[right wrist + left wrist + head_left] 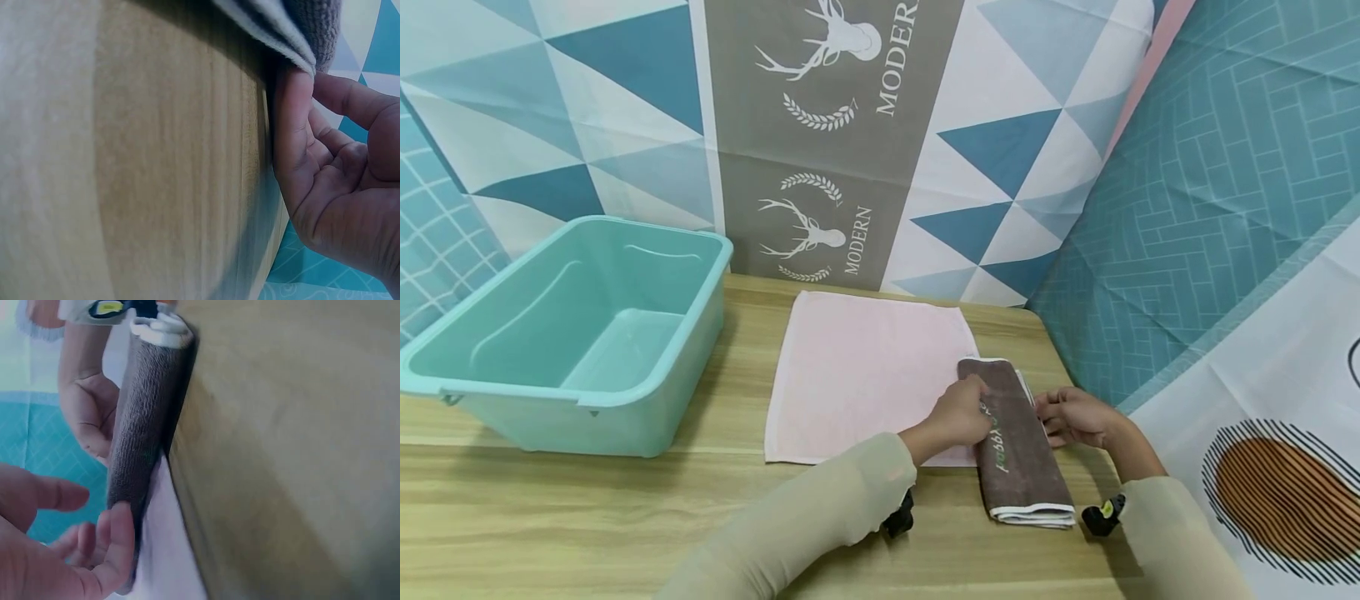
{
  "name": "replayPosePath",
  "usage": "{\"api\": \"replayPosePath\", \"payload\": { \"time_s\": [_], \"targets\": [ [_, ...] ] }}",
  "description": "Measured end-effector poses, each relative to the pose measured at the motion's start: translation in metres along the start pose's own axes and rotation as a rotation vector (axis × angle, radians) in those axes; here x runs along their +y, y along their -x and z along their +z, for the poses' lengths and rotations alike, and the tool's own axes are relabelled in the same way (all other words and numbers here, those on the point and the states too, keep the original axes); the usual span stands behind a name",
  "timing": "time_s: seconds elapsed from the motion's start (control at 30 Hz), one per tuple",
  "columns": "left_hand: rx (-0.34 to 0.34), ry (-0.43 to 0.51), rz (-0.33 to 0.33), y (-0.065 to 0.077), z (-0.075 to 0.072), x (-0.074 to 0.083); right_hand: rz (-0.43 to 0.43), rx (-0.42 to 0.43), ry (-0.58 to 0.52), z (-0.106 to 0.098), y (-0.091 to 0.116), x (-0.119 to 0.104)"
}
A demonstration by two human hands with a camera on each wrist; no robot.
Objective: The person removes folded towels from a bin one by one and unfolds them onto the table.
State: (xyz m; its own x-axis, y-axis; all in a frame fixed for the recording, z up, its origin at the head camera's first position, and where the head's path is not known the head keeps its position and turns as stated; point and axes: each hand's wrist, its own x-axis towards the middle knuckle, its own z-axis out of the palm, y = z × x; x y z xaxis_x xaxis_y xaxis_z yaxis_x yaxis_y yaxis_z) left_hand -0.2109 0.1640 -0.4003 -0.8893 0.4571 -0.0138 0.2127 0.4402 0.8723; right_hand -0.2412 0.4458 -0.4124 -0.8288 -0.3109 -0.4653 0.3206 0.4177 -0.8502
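Observation:
A folded brown towel (1026,450) with white edges and stitched lettering lies at the right of the table, overlapping a flat pink towel (865,375). My left hand (958,412) is at the brown towel's left side. In the left wrist view, its fingertips (122,519) touch the brown towel (147,406), while the thumb stands apart from it. At the opposite side is my right hand (1075,417). The right wrist view shows its thumb and a finger (294,106) pinching the towel's layered edge (275,28); its other fingers are bent.
A teal plastic basin (700,325) stands on the left of the wooden table (587,517). Patterned cloths hang behind the table (820,142) and along its right side (1210,208).

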Motion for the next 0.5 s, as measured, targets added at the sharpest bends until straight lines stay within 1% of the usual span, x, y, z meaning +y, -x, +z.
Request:
{"api": "replayPosePath", "payload": {
  "time_s": [0.07,0.1,0.23,0.33,0.5],
  "targets": [
    [-0.018,-0.165,0.091,-0.003,0.001,0.003,0.000,-0.007,-0.003,0.000,0.000,-0.001],
    [-0.037,-0.234,0.125,-0.005,0.002,0.004,0.000,-0.008,-0.002,0.000,0.000,-0.001],
    [-0.101,-0.503,0.240,-0.012,0.009,0.008,0.001,-0.011,0.001,0.000,0.001,-0.001],
    [-0.139,-0.674,0.330,-0.015,0.015,0.010,0.000,-0.014,-0.001,0.000,0.002,-0.002],
    [-0.185,-0.918,0.464,-0.019,0.025,0.009,0.000,-0.024,-0.007,0.000,0.004,-0.003]
  ]
}}
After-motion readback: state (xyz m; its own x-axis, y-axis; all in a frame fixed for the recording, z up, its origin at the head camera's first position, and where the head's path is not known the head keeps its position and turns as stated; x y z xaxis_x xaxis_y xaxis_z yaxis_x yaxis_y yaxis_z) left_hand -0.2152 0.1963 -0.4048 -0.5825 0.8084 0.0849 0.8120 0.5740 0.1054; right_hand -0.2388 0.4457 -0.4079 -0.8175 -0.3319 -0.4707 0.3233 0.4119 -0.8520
